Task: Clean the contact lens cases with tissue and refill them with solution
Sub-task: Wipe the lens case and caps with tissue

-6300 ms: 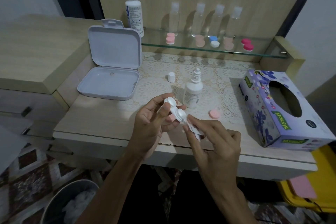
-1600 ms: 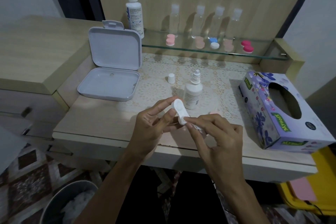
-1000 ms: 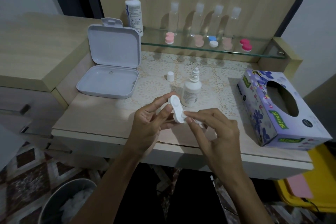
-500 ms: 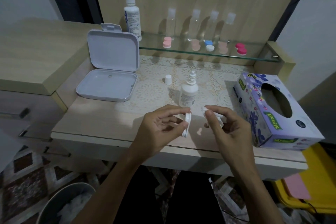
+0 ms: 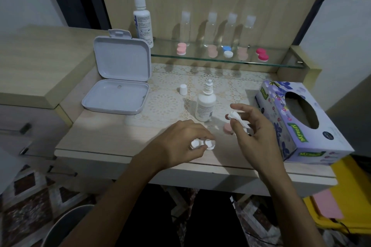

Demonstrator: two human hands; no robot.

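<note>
Left hand (image 5: 181,143) down low near the table (image 5: 112,138) front edge, fingers curled round the white case (image 5: 202,144), both little cups facing up. Case in front of the bottle (image 5: 205,106), a bit to the left, close to the table edge. Cannot tell if case sits on the table or just above it.

Right hand (image 5: 255,128) up off the table, to the right of the bottle, pinching a small wad of tissue (image 5: 236,118) in thumb and fingertips. Pink cap (image 5: 227,128) flat on the table, just right of the bottle and partly hidden by the right hand.

Small white cap (image 5: 183,89) behind the bottle, to the left, on the lace mat (image 5: 170,96). Open white box (image 5: 118,84) far left of the bottle, lid standing up. Tissue box (image 5: 301,122) right of the bottle, near the right table edge.

Bare table left of the left hand, between box and front edge.
</note>
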